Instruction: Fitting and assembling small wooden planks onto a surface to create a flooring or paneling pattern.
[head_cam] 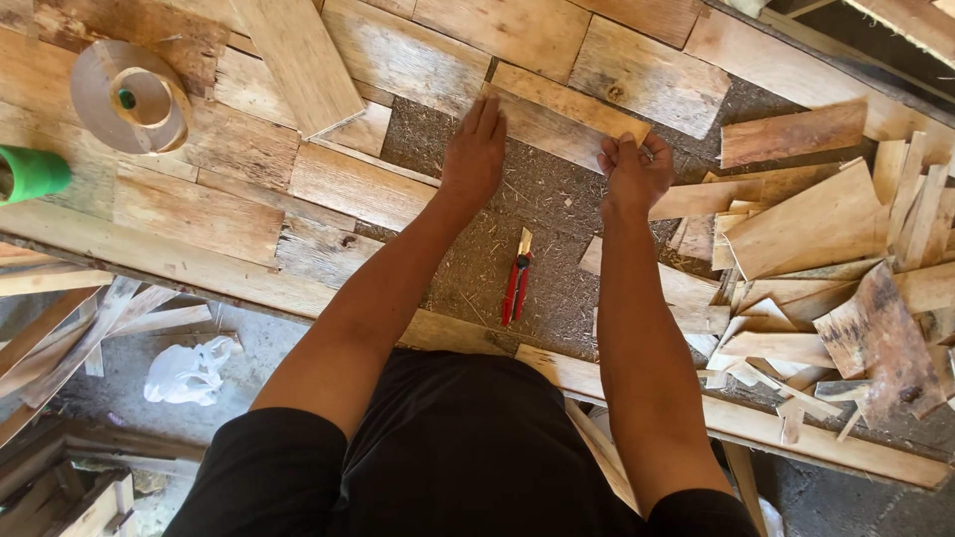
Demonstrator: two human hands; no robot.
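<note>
Left hand [474, 149] lies flat, fingers pressed together and stretched along the near edge of a thin wood slat [563, 124] at upper centre of the frame. My right hand [633, 171] is curled into a loose fist at the slat's right end, fingertips pinching its corner. The slat is pale, rough-sawn veneer, a long rectangle set at a slant over a coarse, fibrous brown board [557, 224]. Around it, more flat wood pieces [199, 214] of uneven grain and colour are laid edge to edge, mosaic-like, across the upper left. Between my forearms a red utility knife [515, 283] rests on the bare board, blade pointing away from me. At right lies a loose heap of splintered offcuts [826, 259], some dark with bark. A roll of tan tape [129, 96] sits upper left, beside a green cylinder [32, 173] at the left edge.
</note>
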